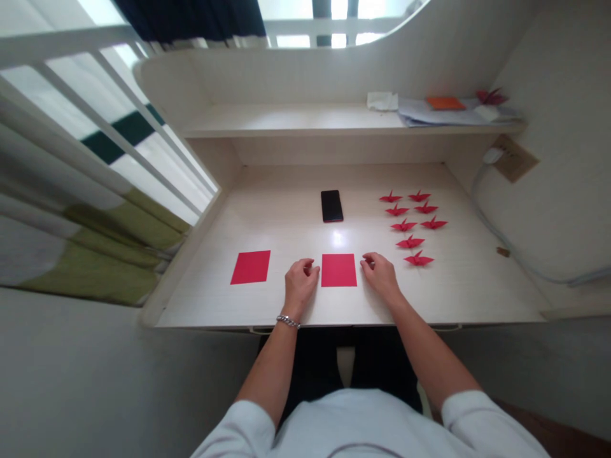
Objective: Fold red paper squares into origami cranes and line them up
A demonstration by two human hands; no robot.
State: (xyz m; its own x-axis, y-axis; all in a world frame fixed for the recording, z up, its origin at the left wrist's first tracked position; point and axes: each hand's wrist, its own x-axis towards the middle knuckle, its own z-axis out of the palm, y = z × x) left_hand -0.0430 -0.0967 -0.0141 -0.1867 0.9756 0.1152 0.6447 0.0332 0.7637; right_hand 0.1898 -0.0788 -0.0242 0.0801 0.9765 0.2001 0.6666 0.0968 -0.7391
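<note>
Red paper (pixel 338 270), I see, sits at three o'clock from the nearer left hand (pixel 300 282) and nine from the right hand (pixel 381 275), both empty, not pinched together.

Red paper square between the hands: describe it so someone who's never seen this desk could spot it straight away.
On the pale desk, between the left hand and right hand, lies the red paper square. Unlike the second red square, left of the left hand, it has a hand on either side; unlike the red origami cranes, it lies flat.
</note>
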